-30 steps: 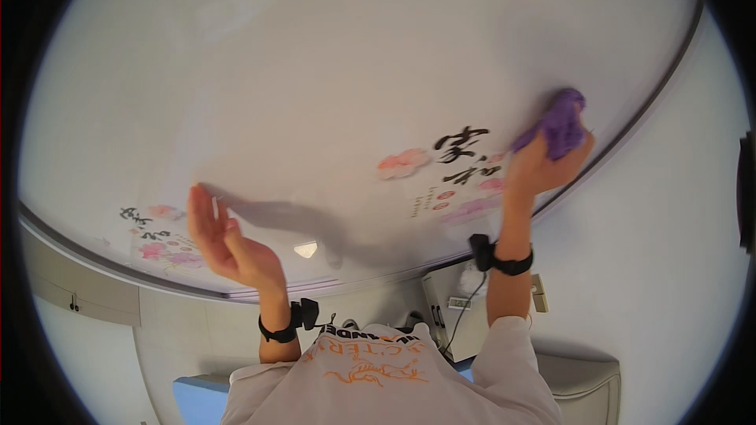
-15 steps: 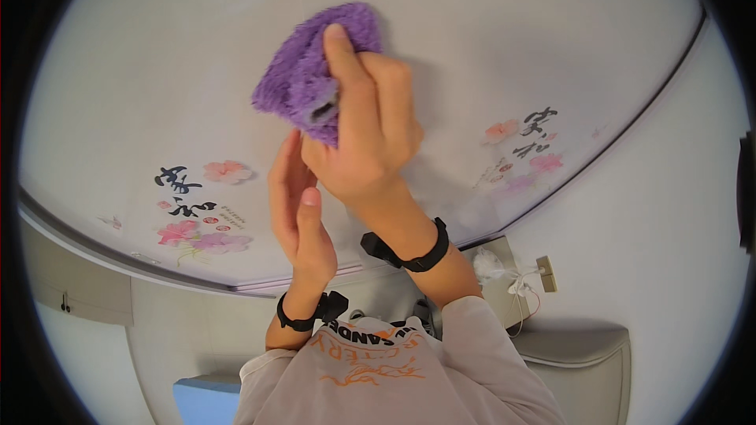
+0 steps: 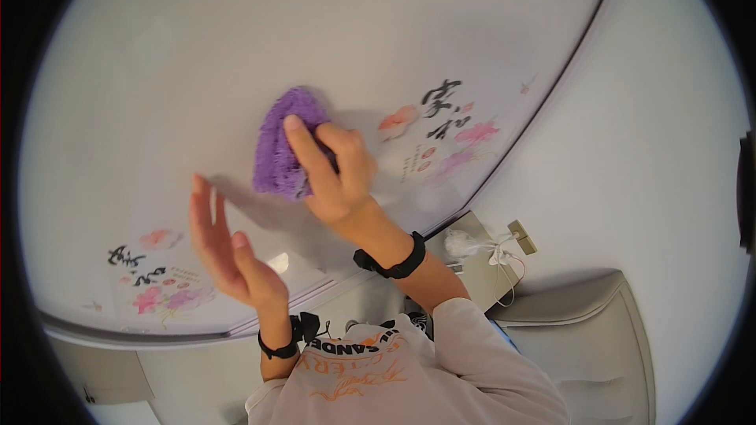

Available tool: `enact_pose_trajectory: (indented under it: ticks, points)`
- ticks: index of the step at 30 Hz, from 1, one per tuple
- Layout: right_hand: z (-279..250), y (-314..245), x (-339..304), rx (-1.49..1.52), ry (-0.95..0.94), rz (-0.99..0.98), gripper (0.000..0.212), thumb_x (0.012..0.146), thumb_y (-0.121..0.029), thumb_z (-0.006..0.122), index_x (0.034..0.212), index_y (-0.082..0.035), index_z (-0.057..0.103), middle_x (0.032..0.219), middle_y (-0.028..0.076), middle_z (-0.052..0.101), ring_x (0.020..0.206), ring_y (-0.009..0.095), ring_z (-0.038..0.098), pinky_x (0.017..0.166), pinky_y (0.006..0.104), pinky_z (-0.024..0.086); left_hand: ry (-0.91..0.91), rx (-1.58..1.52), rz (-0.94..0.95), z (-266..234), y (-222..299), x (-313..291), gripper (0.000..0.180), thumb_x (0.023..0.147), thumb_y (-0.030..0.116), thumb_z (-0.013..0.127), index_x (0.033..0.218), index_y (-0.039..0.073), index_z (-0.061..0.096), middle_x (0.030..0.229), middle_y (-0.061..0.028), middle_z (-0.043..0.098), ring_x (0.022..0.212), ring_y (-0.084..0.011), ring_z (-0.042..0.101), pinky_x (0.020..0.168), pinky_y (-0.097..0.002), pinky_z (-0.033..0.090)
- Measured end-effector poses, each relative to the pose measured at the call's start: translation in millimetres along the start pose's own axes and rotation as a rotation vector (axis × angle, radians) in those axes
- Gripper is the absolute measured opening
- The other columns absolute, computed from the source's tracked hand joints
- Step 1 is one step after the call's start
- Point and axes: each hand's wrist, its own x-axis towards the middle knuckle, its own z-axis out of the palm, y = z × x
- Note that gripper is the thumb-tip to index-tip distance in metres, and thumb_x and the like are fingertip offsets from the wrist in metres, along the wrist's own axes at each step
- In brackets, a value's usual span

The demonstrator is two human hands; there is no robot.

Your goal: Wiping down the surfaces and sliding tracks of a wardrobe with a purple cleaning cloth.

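Gripped in my right hand (image 3: pixel 339 169) is a fluffy purple cleaning cloth (image 3: pixel 277 145), folded and pressed on a glossy pale tabletop (image 3: pixel 197 47). The thumb lies along the top of the cloth while the fingers curl round its side. My left hand (image 3: pixel 228 256) hovers over the tabletop to the left of the cloth, fingers stretched out and thumb apart, with nothing in it. Flower prints with dark brush lettering decorate the tabletop, one (image 3: pixel 161 275) beside my left hand and another (image 3: pixel 449 126) to the right of the cloth.
A dark-edged rim (image 3: pixel 543 83) bounds the tabletop on the right. Beyond it are a small cabinet (image 3: pixel 480 275) bearing a white tied bag (image 3: pixel 466 244) and a brownish block (image 3: pixel 522 238). A grey padded seat (image 3: pixel 598 346) stands at the lower right.
My right hand has drawn the purple cloth back toward me across the tabletop. My left hand has moved left and down, away from the right hand. The whole view has turned slightly.
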Motion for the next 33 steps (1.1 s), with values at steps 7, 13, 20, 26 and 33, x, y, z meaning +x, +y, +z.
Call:
enact_pose_trajectory:
  ticks: [7,13,20,26,33]
  points:
    - [-69,126,-12,-0.24,-0.068,0.07,0.054,0.061,-0.008,0.071,0.114,-0.002,0.066,0.093,0.011,0.054,0.076,0.026,0.053,0.066,0.0332,0.046,0.204,0.26,0.158,14,-11,-6,0.047,0.091,0.012,0.048,0.134,-0.007,0.044,0.14,-0.0205,0.045,0.131,-0.0354,0.041,0.107,-0.0499,0.034]
    - [-148,278,-8,-0.362,-0.002,0.142,0.054,0.062,0.002,0.06,0.115,0.0,0.064,0.096,0.015,0.055,0.081,0.03,0.056,0.072,0.0361,0.048,0.348,0.42,0.196,48,-17,-8,0.043,0.09,0.007,0.046,0.131,-0.006,0.048,0.137,-0.0185,0.049,0.131,-0.0309,0.043,0.108,-0.0438,0.036]
    - [-228,427,-11,-0.726,-0.004,0.089,0.058,0.063,0.008,0.059,0.12,-0.002,0.061,0.098,0.014,0.057,0.086,0.031,0.06,0.07,0.0381,0.051,0.498,0.566,0.232,65,-16,-1,0.04,0.086,0.002,0.048,0.124,-0.008,0.054,0.132,-0.0192,0.053,0.125,-0.0308,0.049,0.107,-0.0406,0.039]
    - [-231,428,-19,-0.766,-0.111,0.161,0.063,0.062,0.011,0.06,0.123,-0.004,0.06,0.101,0.013,0.055,0.09,0.031,0.059,0.073,0.0382,0.052,0.552,0.619,0.312,67,-18,4,0.036,0.086,-0.002,0.048,0.12,-0.009,0.057,0.125,-0.018,0.059,0.117,-0.0283,0.057,0.097,-0.033,0.047]
    - [-206,395,-41,-0.557,0.164,0.35,0.045,0.071,0.01,0.051,0.113,0.001,0.062,0.098,0.016,0.055,0.089,0.033,0.057,0.079,0.0382,0.048,0.452,0.453,0.219,58,-14,1,0.044,0.085,-0.002,0.044,0.128,-0.01,0.049,0.132,-0.0213,0.051,0.122,-0.0331,0.05,0.103,-0.0422,0.041]
